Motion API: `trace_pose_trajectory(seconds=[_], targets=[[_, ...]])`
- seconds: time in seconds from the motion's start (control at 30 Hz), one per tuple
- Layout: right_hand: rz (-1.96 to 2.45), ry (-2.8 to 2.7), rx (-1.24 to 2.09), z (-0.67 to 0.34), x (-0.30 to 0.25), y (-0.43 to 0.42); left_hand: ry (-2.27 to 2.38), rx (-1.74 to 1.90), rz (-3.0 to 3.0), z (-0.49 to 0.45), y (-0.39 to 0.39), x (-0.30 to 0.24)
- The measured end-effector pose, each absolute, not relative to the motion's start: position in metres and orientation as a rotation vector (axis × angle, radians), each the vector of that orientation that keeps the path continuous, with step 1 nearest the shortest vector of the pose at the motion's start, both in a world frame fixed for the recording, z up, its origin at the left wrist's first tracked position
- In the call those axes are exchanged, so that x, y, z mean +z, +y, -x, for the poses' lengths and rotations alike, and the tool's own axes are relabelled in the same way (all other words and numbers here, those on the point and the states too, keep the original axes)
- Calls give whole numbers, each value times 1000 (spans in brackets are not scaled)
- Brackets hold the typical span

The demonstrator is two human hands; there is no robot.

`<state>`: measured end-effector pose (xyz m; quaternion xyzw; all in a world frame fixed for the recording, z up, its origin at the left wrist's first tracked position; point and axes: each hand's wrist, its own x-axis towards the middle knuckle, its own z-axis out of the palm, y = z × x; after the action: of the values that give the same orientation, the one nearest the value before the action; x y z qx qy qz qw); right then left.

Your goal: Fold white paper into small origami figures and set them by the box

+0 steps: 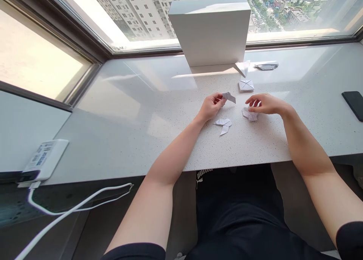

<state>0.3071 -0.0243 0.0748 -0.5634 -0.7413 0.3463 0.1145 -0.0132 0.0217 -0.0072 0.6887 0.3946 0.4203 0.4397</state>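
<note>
My left hand (212, 106) pinches a small folded paper piece (229, 97) between thumb and fingers, just above the counter. To the right, my right hand (262, 103) hovers with its fingers bent and apart, holding nothing that I can see. Below its fingertips lies a folded paper shape (250, 115), partly covered by the hand; whether they touch is unclear. Another folded paper shape (224, 124) with pointed arms rests below my left hand. Beyond the hands sit a creased paper square (246, 85), a paper triangle (244, 67) and a long narrow paper fold (266, 66).
A large white box (214, 37) stands against the window at the back of the speckled counter (113, 131). A dark phone (353, 104) lies at the right. At the left edge is a white device (47, 158) with a white cable (70, 209) hanging off.
</note>
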Motion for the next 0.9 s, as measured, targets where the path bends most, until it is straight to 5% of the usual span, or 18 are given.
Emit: trace_pose_trajectory(seconds=[0.43,0.9], targets=[[1821,-2496,848,-309,75,-38,987,1032,-1701,13,20,-6],[1493,-2296,812,-289,65,-35,997,1025,-1694,12,20,-5]])
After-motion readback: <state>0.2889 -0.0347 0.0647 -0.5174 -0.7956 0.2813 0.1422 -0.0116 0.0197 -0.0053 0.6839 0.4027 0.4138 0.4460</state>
